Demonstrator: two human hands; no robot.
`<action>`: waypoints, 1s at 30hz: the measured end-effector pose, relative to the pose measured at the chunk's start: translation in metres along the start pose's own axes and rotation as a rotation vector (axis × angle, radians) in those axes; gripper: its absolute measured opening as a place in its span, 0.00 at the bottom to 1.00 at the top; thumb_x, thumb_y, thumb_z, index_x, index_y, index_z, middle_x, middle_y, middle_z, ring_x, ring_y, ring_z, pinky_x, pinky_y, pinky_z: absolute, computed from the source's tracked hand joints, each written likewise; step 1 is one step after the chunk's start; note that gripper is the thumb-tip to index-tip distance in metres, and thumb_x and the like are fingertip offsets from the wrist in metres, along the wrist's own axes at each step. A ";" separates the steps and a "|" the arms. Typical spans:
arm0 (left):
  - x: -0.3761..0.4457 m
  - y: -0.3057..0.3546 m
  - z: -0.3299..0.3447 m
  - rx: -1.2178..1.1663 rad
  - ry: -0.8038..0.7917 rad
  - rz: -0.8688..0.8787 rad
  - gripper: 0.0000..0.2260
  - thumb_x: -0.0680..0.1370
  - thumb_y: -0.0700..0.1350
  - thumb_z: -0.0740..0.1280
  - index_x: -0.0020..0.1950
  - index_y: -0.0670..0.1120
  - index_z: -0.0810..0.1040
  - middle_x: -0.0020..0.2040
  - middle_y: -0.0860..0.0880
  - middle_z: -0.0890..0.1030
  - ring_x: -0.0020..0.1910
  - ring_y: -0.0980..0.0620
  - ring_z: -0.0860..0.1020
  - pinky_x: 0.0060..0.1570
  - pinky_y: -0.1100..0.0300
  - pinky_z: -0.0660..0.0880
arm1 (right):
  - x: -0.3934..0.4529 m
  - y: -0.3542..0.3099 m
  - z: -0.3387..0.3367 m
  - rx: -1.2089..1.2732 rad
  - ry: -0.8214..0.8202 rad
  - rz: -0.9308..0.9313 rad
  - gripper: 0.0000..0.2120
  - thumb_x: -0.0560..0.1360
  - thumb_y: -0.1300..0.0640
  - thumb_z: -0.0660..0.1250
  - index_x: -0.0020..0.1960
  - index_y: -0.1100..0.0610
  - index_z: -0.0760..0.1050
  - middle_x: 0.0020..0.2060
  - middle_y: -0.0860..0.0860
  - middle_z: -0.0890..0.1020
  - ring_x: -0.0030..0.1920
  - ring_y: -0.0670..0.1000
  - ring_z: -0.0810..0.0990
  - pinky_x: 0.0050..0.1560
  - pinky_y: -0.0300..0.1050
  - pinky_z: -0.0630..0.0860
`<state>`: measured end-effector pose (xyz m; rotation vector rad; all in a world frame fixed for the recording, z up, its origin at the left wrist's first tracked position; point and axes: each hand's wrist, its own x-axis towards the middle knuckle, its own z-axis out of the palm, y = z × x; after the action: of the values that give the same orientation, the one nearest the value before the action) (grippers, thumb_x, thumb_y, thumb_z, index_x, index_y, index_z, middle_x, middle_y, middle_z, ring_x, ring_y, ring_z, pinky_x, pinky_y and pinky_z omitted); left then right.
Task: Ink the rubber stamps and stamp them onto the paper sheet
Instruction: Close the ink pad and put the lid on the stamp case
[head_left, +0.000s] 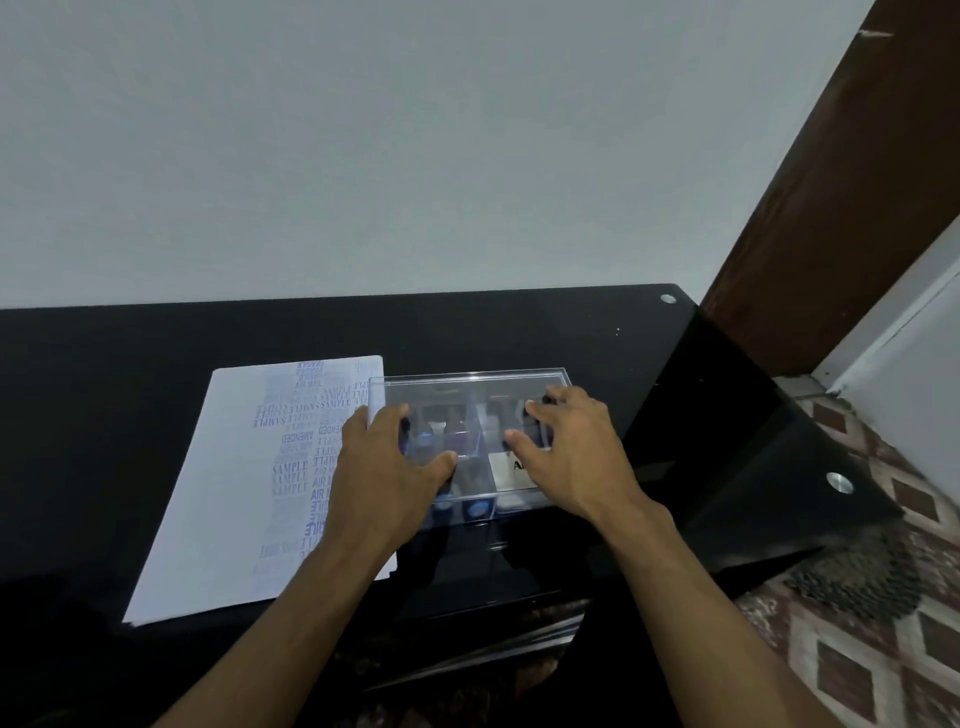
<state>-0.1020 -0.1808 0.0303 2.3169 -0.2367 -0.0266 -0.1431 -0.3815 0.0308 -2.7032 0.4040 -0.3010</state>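
A clear plastic box stands on the black glass table, with dark-handled rubber stamps and a white label seen through its lid. My left hand grips the box's left end, fingers over the edge and thumb on the lid. On the right end, my right hand holds the lid with bent fingers and thumb. The white paper sheet lies left of the box, its right half covered in blue stamped words such as SAMPLE and AIR MAIL. No ink pad can be made out.
The table's right edge slopes toward a patterned tile floor. A brown wooden frame rises at the right, and a plain wall runs behind the table. The paper's near edge lies close to the table's front edge.
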 end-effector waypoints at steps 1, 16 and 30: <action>0.000 0.000 0.000 0.002 0.000 -0.002 0.28 0.74 0.56 0.75 0.70 0.50 0.72 0.70 0.48 0.70 0.54 0.60 0.64 0.53 0.65 0.62 | 0.000 0.000 0.000 -0.003 0.001 0.000 0.25 0.75 0.40 0.66 0.66 0.52 0.77 0.69 0.50 0.70 0.70 0.54 0.65 0.65 0.47 0.69; -0.004 0.004 -0.001 0.047 -0.082 -0.057 0.32 0.75 0.59 0.72 0.75 0.50 0.68 0.81 0.44 0.55 0.75 0.44 0.66 0.69 0.50 0.67 | 0.003 0.005 -0.003 -0.034 -0.015 -0.021 0.26 0.75 0.37 0.64 0.68 0.50 0.74 0.70 0.50 0.67 0.69 0.52 0.67 0.63 0.47 0.70; -0.001 -0.015 -0.002 0.024 -0.256 -0.013 0.60 0.55 0.73 0.71 0.82 0.52 0.55 0.82 0.49 0.43 0.79 0.42 0.59 0.73 0.47 0.64 | -0.002 0.011 -0.001 0.007 -0.108 0.085 0.38 0.71 0.27 0.59 0.75 0.44 0.61 0.78 0.51 0.53 0.75 0.54 0.62 0.66 0.53 0.69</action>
<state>-0.1007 -0.1689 0.0211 2.3367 -0.3524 -0.3295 -0.1477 -0.3911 0.0271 -2.6724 0.4834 -0.1321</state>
